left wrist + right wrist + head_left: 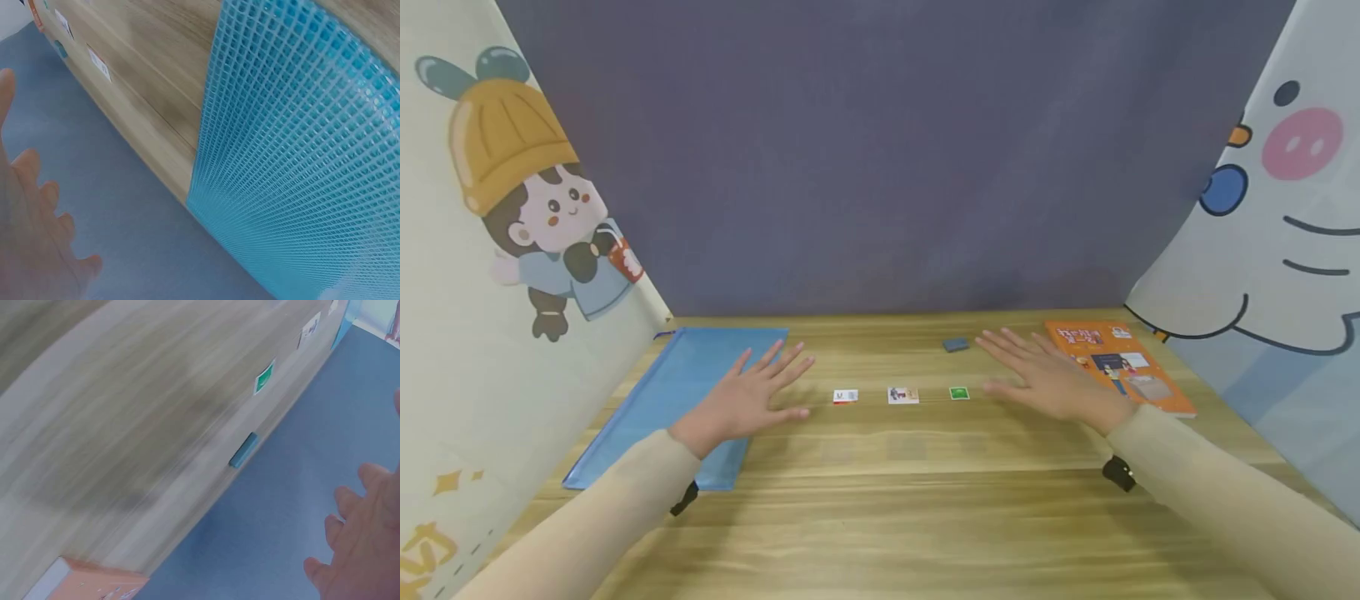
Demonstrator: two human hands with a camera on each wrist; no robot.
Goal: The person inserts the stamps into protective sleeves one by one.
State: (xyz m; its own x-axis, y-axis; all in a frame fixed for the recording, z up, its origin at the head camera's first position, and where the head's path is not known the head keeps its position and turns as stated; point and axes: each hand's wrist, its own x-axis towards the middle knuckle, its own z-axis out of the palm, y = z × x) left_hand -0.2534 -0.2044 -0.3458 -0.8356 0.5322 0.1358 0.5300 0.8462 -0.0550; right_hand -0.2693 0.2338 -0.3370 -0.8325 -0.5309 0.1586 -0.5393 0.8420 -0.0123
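Observation:
My left hand (743, 398) is held out with its fingers spread, above the right part of a blue mesh zip pouch (658, 400). My right hand (1051, 380) is likewise spread, palm down, overlapping the edge of an orange book (1138, 375) in the head view. Neither hand holds anything. Between them three small printed cards lie in a row: a white one with a red edge (846, 397), a picture card (903, 395) and a green one (959, 393). Behind the green card, near the right fingertips, sits a small dark grey block (956, 344).
The wooden table (880, 533) ends at a dark blue-grey cloth (880, 158) at the back. Printed panels stand on both sides, with a cartoon child (561, 208) on the left one and a pink-nosed figure (1302, 143) on the right one.

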